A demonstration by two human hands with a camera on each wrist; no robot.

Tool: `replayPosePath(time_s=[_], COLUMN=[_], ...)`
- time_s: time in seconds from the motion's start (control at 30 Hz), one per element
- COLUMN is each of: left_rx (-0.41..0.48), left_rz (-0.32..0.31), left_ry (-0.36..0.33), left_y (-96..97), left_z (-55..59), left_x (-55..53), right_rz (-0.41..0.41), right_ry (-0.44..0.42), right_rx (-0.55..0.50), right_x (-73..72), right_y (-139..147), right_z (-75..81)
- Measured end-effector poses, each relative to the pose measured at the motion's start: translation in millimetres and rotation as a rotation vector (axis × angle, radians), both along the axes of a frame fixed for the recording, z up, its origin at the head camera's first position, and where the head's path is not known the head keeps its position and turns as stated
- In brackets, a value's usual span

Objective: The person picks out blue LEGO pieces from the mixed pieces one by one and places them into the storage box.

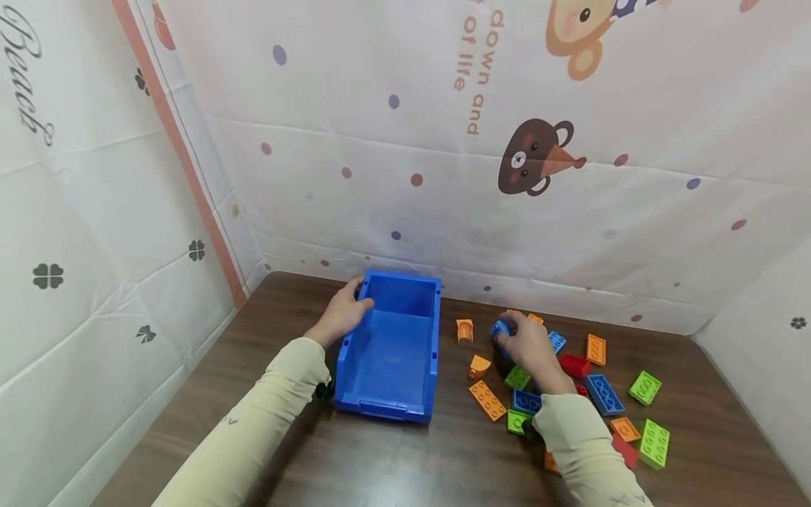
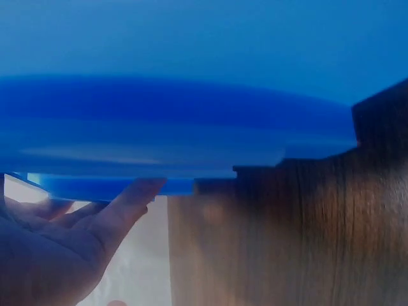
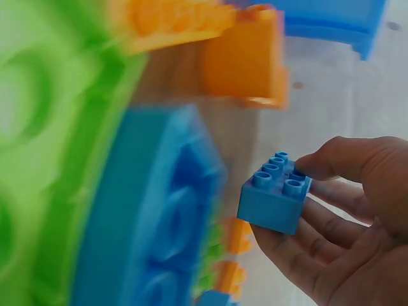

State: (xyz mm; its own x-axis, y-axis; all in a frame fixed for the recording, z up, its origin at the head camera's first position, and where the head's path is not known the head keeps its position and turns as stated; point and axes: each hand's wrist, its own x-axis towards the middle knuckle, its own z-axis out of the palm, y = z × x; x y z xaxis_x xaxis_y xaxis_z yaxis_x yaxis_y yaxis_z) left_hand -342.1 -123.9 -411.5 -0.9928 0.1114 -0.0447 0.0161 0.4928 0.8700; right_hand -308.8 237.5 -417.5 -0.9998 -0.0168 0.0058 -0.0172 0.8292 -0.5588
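Note:
A blue plastic bin (image 1: 391,352) stands on the table with its low front toward me. My left hand (image 1: 345,310) grips the bin's left wall near the back, thumb over the rim; in the left wrist view its thumb lies along the blue edge. Right of the bin, my right hand (image 1: 527,346) holds a blue toy brick (image 3: 273,197) above the loose pieces. The right wrist view shows it pinched between thumb and fingers, its studs facing up. Closest to that hand are an orange curved piece (image 1: 479,367) and a green brick (image 1: 517,377).
Several orange, green, red and blue bricks lie scattered on the right of the brown table (image 1: 355,465), including a long blue brick (image 1: 604,394) and a light green brick (image 1: 654,443). A small orange arch (image 1: 465,331) lies between bin and pile. A printed cloth (image 1: 355,190) hangs behind.

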Motion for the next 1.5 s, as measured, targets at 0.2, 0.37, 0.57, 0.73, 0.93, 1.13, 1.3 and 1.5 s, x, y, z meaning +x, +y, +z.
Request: replayPosePath(time_s=[0.2, 0.37, 0.57, 0.73, 0.93, 1.13, 1.3, 1.5], left_rx=[0.035, 0.047, 0.077, 0.095, 0.135, 0.154, 0.167, 0.16], left_rz=[0.012, 0.001, -0.012, -0.007, -0.025, -0.043, -0.027, -0.026], left_ry=[0.01, 0.005, 0.011, 0.045, 0.049, 0.054, 0.076, 0.076], left_y=[-10.3, -15.6, -11.5, -14.1, -15.2, -9.6, -9.6, -13.2], left_z=[-6.5, -7.4, -8.8, -10.0, -13.5, -17.0, -15.1, -17.5], left_x=[1.2, 1.8, 2.4, 5.5, 4.4, -0.5, -3.6, -6.8], right_rz=[-0.006, 0.002, 0.013, 0.071, 0.065, 0.053, 0.088, 0.138], right_ry=[0.124, 0.187, 0.286, 0.374, 0.409, 0.422, 0.442, 0.484], right_rx=[-0.128, -0.223, -0.328, -0.384, -0.416, -0.411, -0.391, -0.405], right_x=[10.5, 22.6, 34.4, 42.4, 47.1, 46.5, 42.3, 41.2], right_y=[-18, -44, -69, -84, -93, -97, -104, -114], right_z=[18.4, 35.3, 54.9, 66.1, 66.8, 62.8, 61.3, 58.7])
